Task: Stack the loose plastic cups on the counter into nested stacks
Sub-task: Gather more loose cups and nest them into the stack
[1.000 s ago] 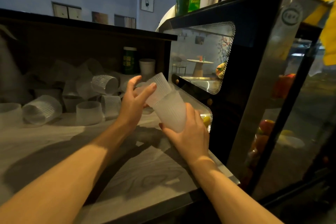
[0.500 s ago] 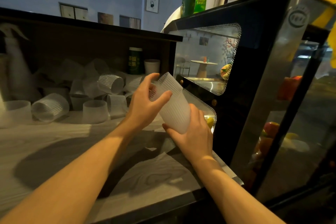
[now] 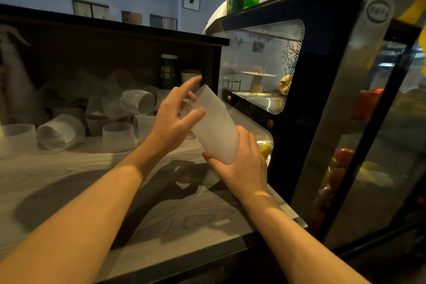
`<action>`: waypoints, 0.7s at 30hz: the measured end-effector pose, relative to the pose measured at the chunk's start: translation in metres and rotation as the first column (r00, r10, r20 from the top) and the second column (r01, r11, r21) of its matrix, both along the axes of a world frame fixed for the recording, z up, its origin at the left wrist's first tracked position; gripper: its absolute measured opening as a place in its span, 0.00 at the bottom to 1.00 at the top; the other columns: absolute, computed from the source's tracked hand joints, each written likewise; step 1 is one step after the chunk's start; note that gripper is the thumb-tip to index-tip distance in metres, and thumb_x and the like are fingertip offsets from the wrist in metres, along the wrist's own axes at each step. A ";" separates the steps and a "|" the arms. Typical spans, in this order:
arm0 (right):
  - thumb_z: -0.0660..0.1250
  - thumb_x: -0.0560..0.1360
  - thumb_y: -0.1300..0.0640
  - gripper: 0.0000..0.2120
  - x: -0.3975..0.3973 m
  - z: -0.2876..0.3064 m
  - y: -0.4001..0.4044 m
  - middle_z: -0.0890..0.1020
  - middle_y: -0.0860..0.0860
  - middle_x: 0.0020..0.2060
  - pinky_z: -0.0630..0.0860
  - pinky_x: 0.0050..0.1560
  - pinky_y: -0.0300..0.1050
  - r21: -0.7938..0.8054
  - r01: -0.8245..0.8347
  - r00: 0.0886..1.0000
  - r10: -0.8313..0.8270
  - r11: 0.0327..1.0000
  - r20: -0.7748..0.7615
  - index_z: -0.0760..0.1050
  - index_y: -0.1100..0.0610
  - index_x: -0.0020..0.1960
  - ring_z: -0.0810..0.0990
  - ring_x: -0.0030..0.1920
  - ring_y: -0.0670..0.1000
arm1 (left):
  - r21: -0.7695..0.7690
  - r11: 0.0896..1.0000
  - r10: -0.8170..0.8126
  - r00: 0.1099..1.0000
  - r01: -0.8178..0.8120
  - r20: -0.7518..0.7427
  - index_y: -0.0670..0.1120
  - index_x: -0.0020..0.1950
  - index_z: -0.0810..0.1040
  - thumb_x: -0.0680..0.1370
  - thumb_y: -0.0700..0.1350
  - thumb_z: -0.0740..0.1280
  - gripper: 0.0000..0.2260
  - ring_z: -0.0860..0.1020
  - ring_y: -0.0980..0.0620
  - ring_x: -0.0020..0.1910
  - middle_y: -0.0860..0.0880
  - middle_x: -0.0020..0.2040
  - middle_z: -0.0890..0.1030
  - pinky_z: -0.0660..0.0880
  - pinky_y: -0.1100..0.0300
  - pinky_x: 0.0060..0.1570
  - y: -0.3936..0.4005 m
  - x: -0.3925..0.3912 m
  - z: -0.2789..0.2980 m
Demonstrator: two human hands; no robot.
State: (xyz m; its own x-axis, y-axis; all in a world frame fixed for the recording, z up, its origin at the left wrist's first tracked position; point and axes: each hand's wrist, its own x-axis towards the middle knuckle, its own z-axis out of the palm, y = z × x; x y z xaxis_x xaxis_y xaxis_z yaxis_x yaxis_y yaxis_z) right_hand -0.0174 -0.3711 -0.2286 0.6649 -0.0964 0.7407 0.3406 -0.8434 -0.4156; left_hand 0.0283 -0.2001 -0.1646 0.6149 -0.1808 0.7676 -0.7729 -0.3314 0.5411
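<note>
A nested stack of cups [image 3: 215, 127] is being gripped at its base by the right hand [image 3: 242, 166], tilted above the counter [image 3: 69, 180]. Its rim is being touched by the spread fingers of the left hand [image 3: 173, 120]. Loose cups [image 3: 117, 136] are lying beyond, well apart.

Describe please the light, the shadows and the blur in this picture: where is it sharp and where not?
Head view: dim, warm light falls from the upper right; the arms cast a dark shadow on the counter. The nested stack in the right hand is fairly sharp; the left hand has slightly blurred fingertips. The loose cups behind look hazy. The display case glass shows reflections, and wide-angle bending tilts its edges.
</note>
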 end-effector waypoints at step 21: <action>0.74 0.65 0.35 0.39 0.002 0.002 -0.006 0.68 0.44 0.54 0.73 0.45 0.42 0.184 -0.031 0.996 0.046 0.982 -0.073 0.63 0.51 0.67 0.70 0.52 0.45 | -0.037 0.981 -0.189 0.903 0.189 -0.387 0.62 0.70 0.68 0.75 0.69 0.47 0.27 0.71 0.55 0.62 0.55 0.66 0.69 0.69 0.59 0.58 -0.027 0.005 -0.011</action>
State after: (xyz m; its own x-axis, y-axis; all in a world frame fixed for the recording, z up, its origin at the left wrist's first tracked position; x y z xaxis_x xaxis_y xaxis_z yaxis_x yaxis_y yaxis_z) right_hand -0.0154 -0.3771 -0.2270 0.7249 -0.1985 0.6596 0.3325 -0.7378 -0.5874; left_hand 0.0328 -0.2272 -0.1758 0.8175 -0.3237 0.4764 -0.5513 -0.2007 0.8098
